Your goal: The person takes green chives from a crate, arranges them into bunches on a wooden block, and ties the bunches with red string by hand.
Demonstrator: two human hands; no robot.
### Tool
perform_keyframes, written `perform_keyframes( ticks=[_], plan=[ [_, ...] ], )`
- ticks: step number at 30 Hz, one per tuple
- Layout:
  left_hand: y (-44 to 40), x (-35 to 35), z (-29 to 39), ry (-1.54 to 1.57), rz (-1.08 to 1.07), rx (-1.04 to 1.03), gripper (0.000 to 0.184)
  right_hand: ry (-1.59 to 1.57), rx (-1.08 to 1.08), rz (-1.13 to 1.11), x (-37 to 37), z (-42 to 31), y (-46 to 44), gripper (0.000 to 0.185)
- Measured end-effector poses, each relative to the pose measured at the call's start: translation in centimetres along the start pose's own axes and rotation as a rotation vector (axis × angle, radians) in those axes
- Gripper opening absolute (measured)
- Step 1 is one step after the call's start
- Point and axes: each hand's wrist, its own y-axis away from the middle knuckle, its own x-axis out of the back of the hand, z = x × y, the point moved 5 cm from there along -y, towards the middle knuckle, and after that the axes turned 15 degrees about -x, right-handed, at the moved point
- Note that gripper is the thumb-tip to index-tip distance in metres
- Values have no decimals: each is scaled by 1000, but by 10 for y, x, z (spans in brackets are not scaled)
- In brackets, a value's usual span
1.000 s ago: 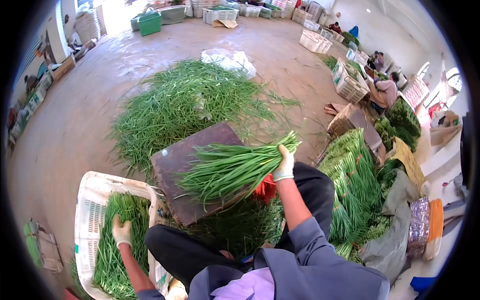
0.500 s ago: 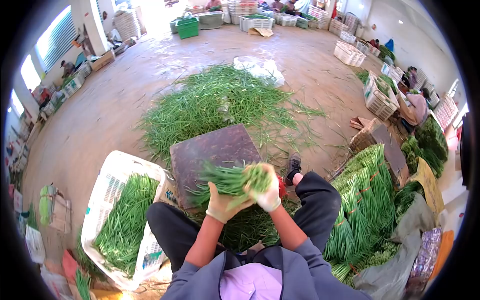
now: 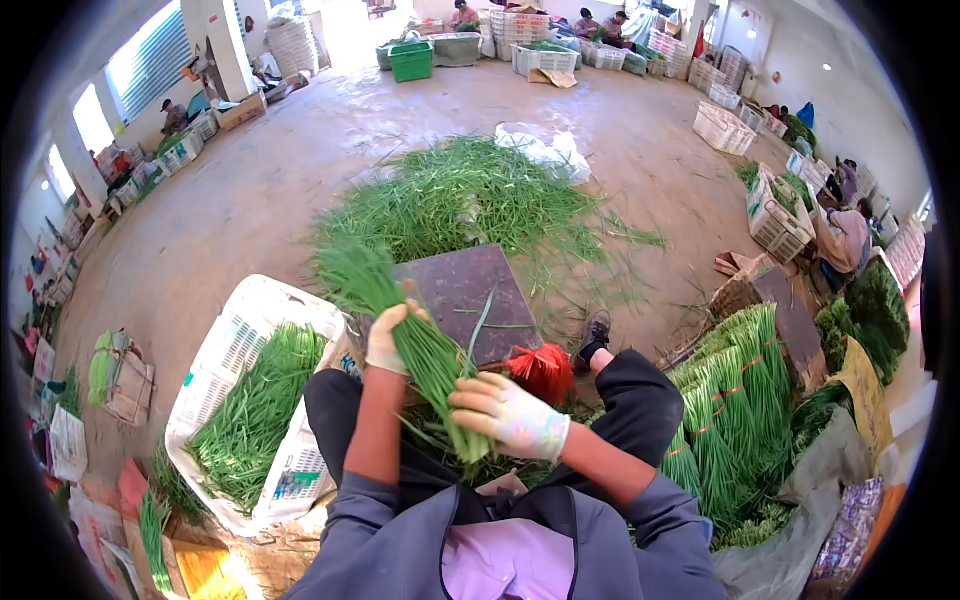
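A bunch of long green stalks [image 3: 422, 352] slants over my lap, its leafy tips at the upper left and its pale ends at the lower right. My left hand [image 3: 390, 338], in a pale glove, is wrapped round the middle of the bunch. Against its lower end lies my right hand [image 3: 512, 414], gloved, with its fingers extended across the stalks. Behind the bunch, a dark board [image 3: 470, 300] carries a few loose leaves. Red ties [image 3: 542, 370] hang at the board's near right corner.
A white crate [image 3: 190, 400] of green stalks stands at the left. Beyond the board lies a heap of loose greens [image 3: 450, 200]. Tied bundles [image 3: 735, 400] are stacked at the right. A person [image 3: 845, 238] sits farther right.
The bunch has swung from lying across the board to a slant over my lap. My left hand has moved up and left round it, my right hand down to its lower end. The view has shifted.
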Motion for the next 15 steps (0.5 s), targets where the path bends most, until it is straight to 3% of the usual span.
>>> perform_keyframes(
  ticks=[2,5,8,10,14,15],
  plan=[
    [-8,-7,33,-130,-69,-93,20,-64,-168,-120,-3,27,14,68],
    [-14,-4,59,-159,-168,-152,22,-694,-553,-112,-28,85,41,71],
    [-10,-18,56,-167,-269,-182,21,-1051,-863,-6,-79,112,21,77],
    [-8,-14,46,-54,-157,-145,24,-1136,-844,-8,-109,116,-7,83],
    [-15,-2,34,-74,-333,-140,29,-998,-806,121,-125,109,-45,54],
    [-13,-1,37,-65,-323,-140,29,-898,-789,203,-124,111,-48,34]
  ],
)
